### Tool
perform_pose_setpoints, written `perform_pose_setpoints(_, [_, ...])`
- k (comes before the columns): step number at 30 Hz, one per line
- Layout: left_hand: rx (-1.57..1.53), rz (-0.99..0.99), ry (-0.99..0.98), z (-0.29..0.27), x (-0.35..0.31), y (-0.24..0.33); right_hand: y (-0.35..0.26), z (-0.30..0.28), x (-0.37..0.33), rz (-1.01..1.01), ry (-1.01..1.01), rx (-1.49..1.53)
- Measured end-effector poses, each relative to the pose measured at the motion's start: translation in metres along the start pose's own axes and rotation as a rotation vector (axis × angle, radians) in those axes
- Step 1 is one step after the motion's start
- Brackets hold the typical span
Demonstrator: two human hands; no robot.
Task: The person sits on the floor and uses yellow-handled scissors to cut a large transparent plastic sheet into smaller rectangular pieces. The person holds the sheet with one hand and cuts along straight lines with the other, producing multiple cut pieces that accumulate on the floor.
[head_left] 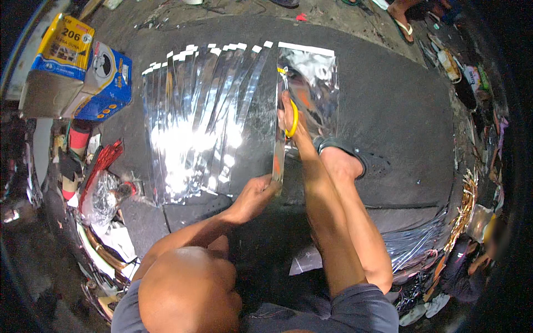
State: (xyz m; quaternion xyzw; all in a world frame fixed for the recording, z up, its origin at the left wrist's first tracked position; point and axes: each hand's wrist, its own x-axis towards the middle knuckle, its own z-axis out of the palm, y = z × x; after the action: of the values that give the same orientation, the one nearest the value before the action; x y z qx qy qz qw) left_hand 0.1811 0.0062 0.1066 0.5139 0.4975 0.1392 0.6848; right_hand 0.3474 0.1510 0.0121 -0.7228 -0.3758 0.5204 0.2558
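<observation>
My right hand (288,116) is closed round yellow-handled scissors (295,117), their metal blades at the upper left part of a shiny silver foil sheet (322,83). This sheet lies on the dark ground and has a white band along its far edge. A narrow foil strip (278,162) runs down the sheet's left side towards me. Its near end is pinched in my left hand (256,195); the fingertips are partly hidden. Left of the sheet, many cut silver strips (194,116) with white tips lie fanned out side by side, with strong glare on them.
Yellow-and-blue boxes (105,83) stand at the far left. Nearer are red foil strands (102,161) and a clear plastic bag (101,202). My right foot wears a dark clog (373,165). Dark strands (416,241) and gold strands (464,208) lie right; another person's sandalled foot (401,21) is far right.
</observation>
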Motion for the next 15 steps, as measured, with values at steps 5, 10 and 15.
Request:
perform_pose_setpoints(5, [-0.082,0.104,-0.028,-0.005,-0.015,0.011,-0.042,-0.003,0.063,-0.154,0.103,0.079])
perform_pose_setpoints(10, [-0.075,-0.003,0.002,-0.019,-0.026,0.02,-0.076,-0.019,0.1,-0.053,-0.011,0.167])
perform_pose_setpoints(15, [0.0,0.027,0.012,-0.024,-0.032,0.008,-0.088,-0.013,0.101,-0.205,0.007,0.246])
